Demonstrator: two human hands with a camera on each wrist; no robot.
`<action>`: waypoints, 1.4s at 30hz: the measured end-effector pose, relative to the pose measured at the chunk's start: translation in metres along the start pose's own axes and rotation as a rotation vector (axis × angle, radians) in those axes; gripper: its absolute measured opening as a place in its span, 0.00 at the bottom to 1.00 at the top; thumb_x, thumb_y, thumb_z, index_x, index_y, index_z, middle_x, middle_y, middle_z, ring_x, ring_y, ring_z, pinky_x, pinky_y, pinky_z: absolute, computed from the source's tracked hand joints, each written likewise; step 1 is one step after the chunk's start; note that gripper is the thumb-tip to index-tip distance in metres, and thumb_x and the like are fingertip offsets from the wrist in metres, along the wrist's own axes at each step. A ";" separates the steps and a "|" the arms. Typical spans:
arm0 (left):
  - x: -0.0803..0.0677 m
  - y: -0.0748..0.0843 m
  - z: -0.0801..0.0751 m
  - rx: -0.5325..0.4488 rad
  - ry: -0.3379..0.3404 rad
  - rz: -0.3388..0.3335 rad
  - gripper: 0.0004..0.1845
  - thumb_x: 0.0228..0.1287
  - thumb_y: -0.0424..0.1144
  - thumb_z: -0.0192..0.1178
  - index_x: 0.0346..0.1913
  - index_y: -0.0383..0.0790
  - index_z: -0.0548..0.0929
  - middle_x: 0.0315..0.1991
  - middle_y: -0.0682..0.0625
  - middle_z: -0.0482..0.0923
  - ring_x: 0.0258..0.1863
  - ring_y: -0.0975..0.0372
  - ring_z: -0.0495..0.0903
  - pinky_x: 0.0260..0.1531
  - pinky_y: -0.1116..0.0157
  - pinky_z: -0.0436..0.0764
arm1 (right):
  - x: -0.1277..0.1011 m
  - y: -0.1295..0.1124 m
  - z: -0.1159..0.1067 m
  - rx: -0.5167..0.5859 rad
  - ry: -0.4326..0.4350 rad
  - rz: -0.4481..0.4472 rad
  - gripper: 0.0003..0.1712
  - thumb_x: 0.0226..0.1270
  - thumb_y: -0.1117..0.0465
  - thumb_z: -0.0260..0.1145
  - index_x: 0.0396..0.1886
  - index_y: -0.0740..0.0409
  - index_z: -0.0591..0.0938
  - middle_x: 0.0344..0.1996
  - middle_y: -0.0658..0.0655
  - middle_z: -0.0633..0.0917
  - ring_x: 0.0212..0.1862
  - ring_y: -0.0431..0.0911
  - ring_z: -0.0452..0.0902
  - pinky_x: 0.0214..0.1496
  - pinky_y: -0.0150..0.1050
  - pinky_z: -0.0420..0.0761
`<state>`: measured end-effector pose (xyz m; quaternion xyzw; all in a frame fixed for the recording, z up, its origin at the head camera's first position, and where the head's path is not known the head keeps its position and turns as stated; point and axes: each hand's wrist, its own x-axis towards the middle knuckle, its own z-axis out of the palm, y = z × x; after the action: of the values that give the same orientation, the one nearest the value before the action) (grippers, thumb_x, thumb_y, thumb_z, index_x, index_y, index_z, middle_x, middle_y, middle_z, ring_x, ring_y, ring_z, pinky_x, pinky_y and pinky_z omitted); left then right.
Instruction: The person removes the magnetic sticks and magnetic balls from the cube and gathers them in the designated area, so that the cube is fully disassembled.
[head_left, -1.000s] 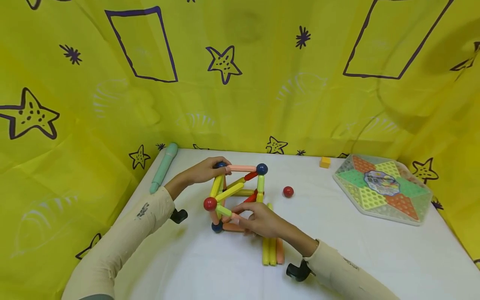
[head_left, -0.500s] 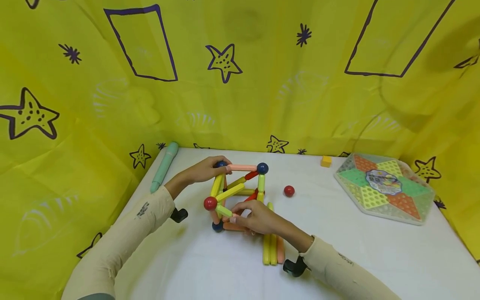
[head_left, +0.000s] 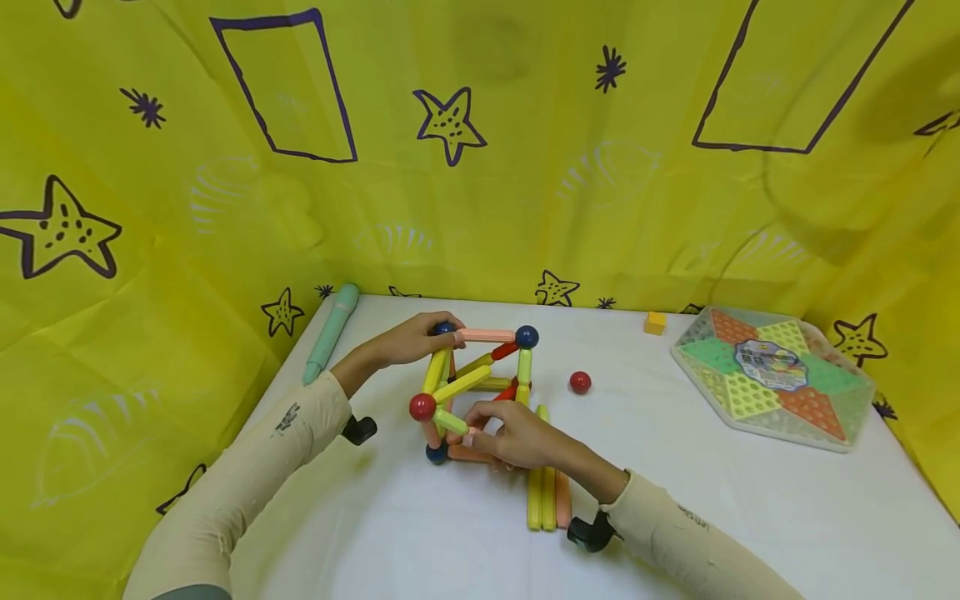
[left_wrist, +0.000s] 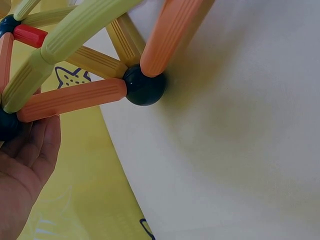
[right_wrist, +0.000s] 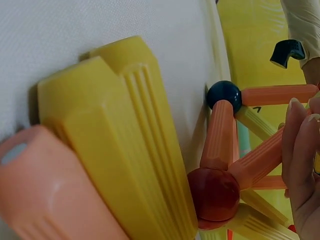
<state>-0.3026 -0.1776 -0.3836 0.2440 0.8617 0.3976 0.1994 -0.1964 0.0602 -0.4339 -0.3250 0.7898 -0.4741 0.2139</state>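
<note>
A cube-like frame of magnetic sticks and balls stands on the white table. My left hand [head_left: 412,340] grips the blue ball [head_left: 446,329] at its upper back-left corner, where a pink stick [head_left: 487,335] runs to another blue ball [head_left: 527,337]. At the upper front-left sits a red ball [head_left: 422,407], from which a light green stick [head_left: 452,422] slants down to the fingertips of my right hand [head_left: 521,433]. In the right wrist view those fingers pinch the upper end of an orange stick [right_wrist: 260,155] that rises from a lower red ball [right_wrist: 214,196].
Loose yellow sticks [head_left: 542,500] and an orange stick lie by my right wrist. A loose red ball [head_left: 580,382] rests right of the frame. Farther off are an orange cube [head_left: 655,322], a hexagonal game board [head_left: 772,379] and a mint-green tube [head_left: 331,333] along the left edge.
Almost nothing differs. My right hand and forearm have shifted very slightly left, with its fingers still at the stick ends; my left hand keeps its grip on the blue ball.
</note>
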 end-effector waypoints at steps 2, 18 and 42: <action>0.000 0.000 0.000 0.001 -0.001 -0.002 0.17 0.79 0.45 0.49 0.61 0.39 0.76 0.56 0.39 0.81 0.52 0.53 0.80 0.58 0.54 0.78 | 0.000 0.000 0.000 -0.007 0.000 -0.007 0.10 0.75 0.60 0.61 0.49 0.58 0.83 0.39 0.52 0.80 0.19 0.50 0.79 0.20 0.31 0.76; -0.001 0.000 0.001 0.000 -0.006 0.002 0.18 0.80 0.45 0.49 0.61 0.39 0.75 0.57 0.35 0.80 0.52 0.54 0.80 0.56 0.55 0.78 | -0.002 -0.001 -0.002 -0.020 0.019 0.016 0.11 0.75 0.59 0.59 0.48 0.55 0.85 0.37 0.52 0.83 0.15 0.42 0.71 0.20 0.32 0.75; 0.000 0.000 0.000 0.007 -0.019 0.015 0.17 0.80 0.43 0.47 0.61 0.37 0.75 0.57 0.36 0.80 0.58 0.44 0.78 0.57 0.54 0.79 | -0.046 0.010 -0.025 -0.366 0.060 0.010 0.04 0.68 0.58 0.70 0.36 0.46 0.81 0.31 0.41 0.80 0.36 0.41 0.74 0.36 0.31 0.75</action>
<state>-0.3026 -0.1779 -0.3831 0.2550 0.8593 0.3936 0.2039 -0.1835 0.1119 -0.4299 -0.3402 0.8706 -0.3308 0.1298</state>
